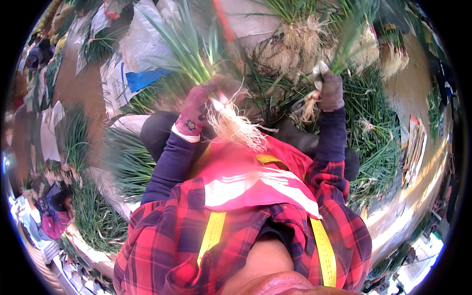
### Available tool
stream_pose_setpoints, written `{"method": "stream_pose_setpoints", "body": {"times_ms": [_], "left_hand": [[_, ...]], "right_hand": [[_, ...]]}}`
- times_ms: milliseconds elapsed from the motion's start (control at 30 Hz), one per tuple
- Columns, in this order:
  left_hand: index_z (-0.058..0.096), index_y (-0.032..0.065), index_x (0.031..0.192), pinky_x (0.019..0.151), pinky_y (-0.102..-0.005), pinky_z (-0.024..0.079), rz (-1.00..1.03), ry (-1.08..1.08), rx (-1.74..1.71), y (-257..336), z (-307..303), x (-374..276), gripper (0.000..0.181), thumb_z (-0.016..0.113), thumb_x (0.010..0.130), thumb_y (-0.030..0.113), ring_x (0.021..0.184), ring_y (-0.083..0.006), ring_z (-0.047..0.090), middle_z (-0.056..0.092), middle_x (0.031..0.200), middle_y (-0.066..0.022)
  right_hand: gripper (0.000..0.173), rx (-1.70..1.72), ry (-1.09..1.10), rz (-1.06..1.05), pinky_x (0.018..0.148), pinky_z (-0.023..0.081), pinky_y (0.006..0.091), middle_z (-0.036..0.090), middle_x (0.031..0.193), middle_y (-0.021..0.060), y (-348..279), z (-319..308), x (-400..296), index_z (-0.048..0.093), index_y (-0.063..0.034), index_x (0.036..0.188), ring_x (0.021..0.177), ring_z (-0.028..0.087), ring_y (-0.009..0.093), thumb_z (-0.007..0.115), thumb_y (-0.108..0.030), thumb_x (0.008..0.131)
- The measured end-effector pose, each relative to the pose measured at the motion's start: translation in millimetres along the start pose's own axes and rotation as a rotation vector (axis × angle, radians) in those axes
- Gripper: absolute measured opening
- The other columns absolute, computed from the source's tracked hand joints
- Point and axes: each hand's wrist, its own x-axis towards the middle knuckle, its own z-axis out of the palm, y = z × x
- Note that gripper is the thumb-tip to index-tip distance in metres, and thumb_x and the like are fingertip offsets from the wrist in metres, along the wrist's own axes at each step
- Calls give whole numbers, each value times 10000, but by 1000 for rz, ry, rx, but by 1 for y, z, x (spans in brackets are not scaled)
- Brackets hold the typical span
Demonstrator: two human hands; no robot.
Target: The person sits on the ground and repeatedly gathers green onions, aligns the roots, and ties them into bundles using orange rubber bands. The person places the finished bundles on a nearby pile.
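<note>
My left hand (pixel 199 101), in a pink flowered glove, is closed around a bunch of green onions (pixel 201 70); its white bulbs and long pale roots hang over my red apron (pixel 236 158). On the right, my right hand (pixel 330 88), in a grey-brown glove with whitish fingertips, grips green onion stalks (pixel 348 48). A small reddish bulb with roots (pixel 309 107) hangs beside that hand. Loose green leaves lie between and below the two hands.
Bunches of rooted green onions (pixel 291 48) lie ahead. A heap of loose leaves (pixel 376 147) spreads at my right. White sacks (pixel 143 40), a blue strip (pixel 145 79) and more onions (pixel 131 162) are at my left. A person (pixel 55 214) is at the far left.
</note>
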Motion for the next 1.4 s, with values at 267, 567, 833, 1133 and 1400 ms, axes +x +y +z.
{"method": "stream_pose_setpoints", "body": {"times_ms": [267, 567, 833, 1133, 1400], "left_hand": [[530, 37, 987, 635, -343, 505, -33, 183, 167, -9, -16, 43, 257, 531, 819, 231, 615, -221, 592, 580, 685, -69], [543, 119, 811, 480, -350, 455, -309, 469, -216, -38, -43, 67, 248, 583, 780, 362, 513, -185, 508, 514, 601, -14], [516, 102, 717, 504, -356, 433, -133, 260, -391, -29, -56, 74, 346, 453, 840, 418, 493, -193, 511, 484, 542, -27], [533, 55, 957, 612, -306, 432, 22, 301, 7, -2, -17, 62, 251, 533, 818, 264, 579, -132, 472, 478, 669, -6], [524, 70, 803, 543, -352, 448, -48, 325, -129, -12, -41, 70, 231, 528, 824, 301, 527, -173, 490, 496, 627, -30]], "right_hand": [[418, -1345, -685, 345, 513, 473, 282, 607, 757, 124, 135, 22, 1, 589, 25, 915, 645, 590, 181, 541, -362, 765], [329, -1431, 114, -362, 781, 414, 371, 536, 959, 154, -12, 59, 140, 554, -32, 940, 863, 545, 279, 418, -316, 845], [258, -1519, 125, -117, 749, 451, 331, 582, 927, 128, 10, 79, 181, 588, -106, 991, 854, 557, 261, 462, -253, 820], [342, -1449, -658, -91, 774, 444, 332, 580, 954, 144, 116, 71, 102, 551, -85, 984, 911, 552, 284, 500, -354, 779], [315, -1702, 83, 81, 833, 416, 362, 551, 1055, 162, 0, 58, 184, 541, -54, 1059, 936, 549, 258, 438, -242, 828]]}}
